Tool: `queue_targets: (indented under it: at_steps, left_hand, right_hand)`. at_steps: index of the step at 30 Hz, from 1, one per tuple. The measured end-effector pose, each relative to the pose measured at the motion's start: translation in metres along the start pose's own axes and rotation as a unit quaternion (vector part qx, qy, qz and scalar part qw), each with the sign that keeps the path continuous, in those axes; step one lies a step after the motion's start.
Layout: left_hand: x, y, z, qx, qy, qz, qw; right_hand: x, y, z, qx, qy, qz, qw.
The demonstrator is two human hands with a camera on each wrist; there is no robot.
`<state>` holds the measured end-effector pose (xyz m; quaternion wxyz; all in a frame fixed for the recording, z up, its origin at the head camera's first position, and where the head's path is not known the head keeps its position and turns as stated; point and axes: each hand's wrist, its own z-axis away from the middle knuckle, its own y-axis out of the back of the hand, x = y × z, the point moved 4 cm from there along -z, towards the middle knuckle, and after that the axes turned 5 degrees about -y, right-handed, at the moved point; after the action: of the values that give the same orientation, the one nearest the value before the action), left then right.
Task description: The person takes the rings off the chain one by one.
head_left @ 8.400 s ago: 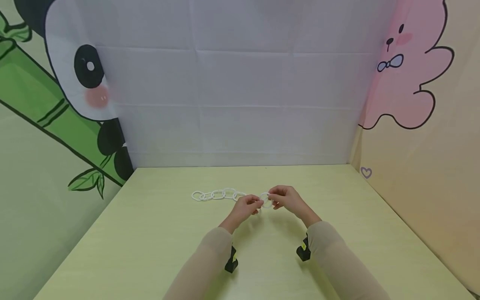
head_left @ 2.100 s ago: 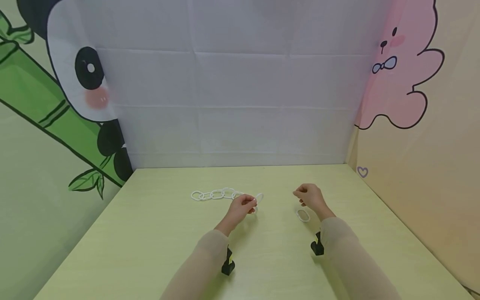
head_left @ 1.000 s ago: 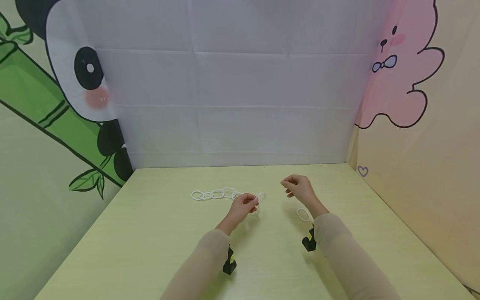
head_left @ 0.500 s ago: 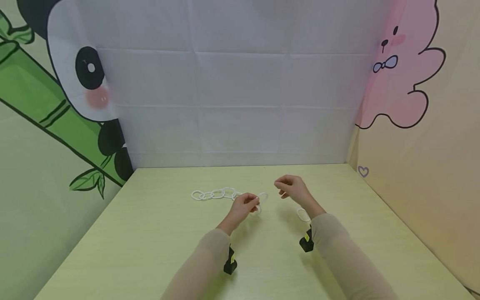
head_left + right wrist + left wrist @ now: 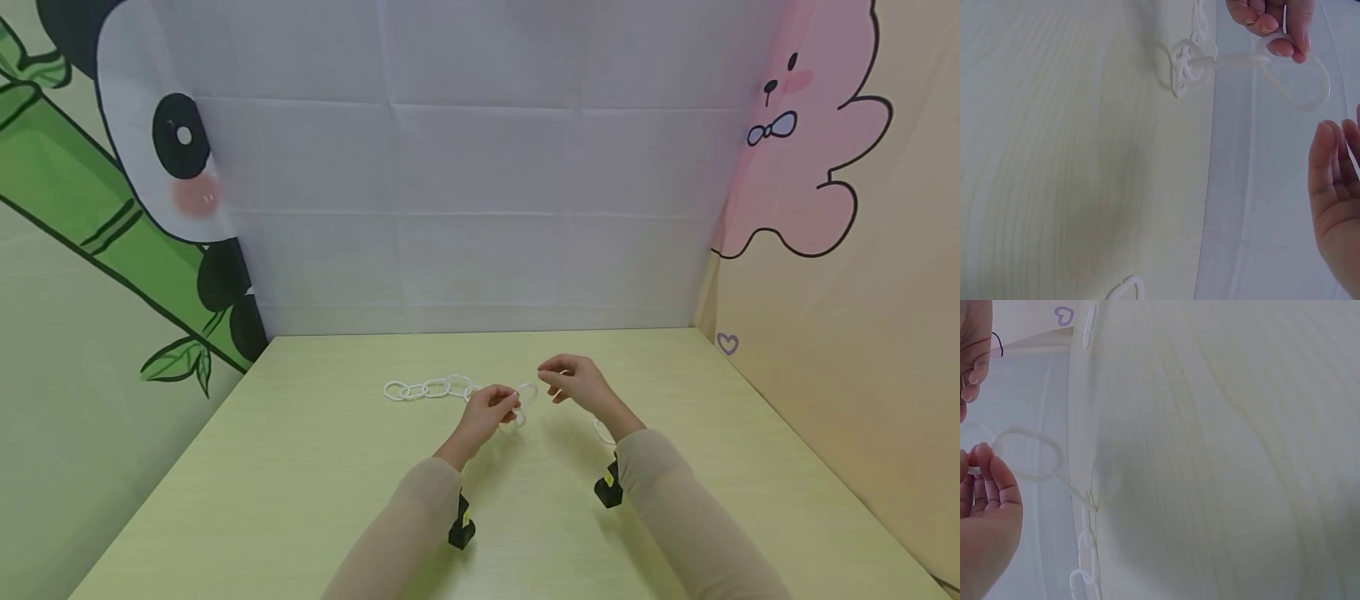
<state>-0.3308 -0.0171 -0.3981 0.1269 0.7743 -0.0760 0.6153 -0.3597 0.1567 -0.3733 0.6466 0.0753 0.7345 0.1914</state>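
Head view: the white chain (image 5: pixel 447 384) lies on the bench (image 5: pixel 300 467) near its far edge, well inside both far corners; its right-hand end appears lifted in your left grip (image 5: pixel 487 412). That grip is narrow: thumb and fingers pinch the lifted end, and a raised link (image 5: pixel 530 386) juts beyond them toward your right. Principal hazard: so small a pinch could let the end twist or slip, dropping it to the bench. A hard pull would probably drag the lying links too, since the left wrist view appears to show the raised ones joined to them.

Your right grip (image 5: pixel 581 385) holds nothing visible; its fingers are relaxed and parted, just beside the raised link, with a gap between in the right wrist view. A hurried approach from that side could knock the link out of line. Any openings in the links are too small to judge; forcing one at the wrong spot could bend it.

Noted also: a loose link (image 5: pixel 597 432) on the bench, well inside the right edge, part hidden by your right wrist (image 5: pixel 621 421). Your wrist camera (image 5: pixel 609 487) sits near it, so a low sweep toward the near edge could carry it off unnoticed.
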Motion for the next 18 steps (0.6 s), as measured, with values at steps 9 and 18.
queue_targets:
  at_steps: [9, 18]
  left_hand:
    - [0.001, 0.000, 0.000, 0.001, -0.003, 0.008, 1.0000]
    - [-0.009, -0.001, -0.006, -0.005, -0.009, 0.019, 0.9998]
  right_hand:
    - [0.003, -0.007, 0.000, -0.028, 0.003, -0.011, 0.9995]
    - [0.004, -0.012, 0.001, -0.034, -0.010, -0.029, 0.9989]
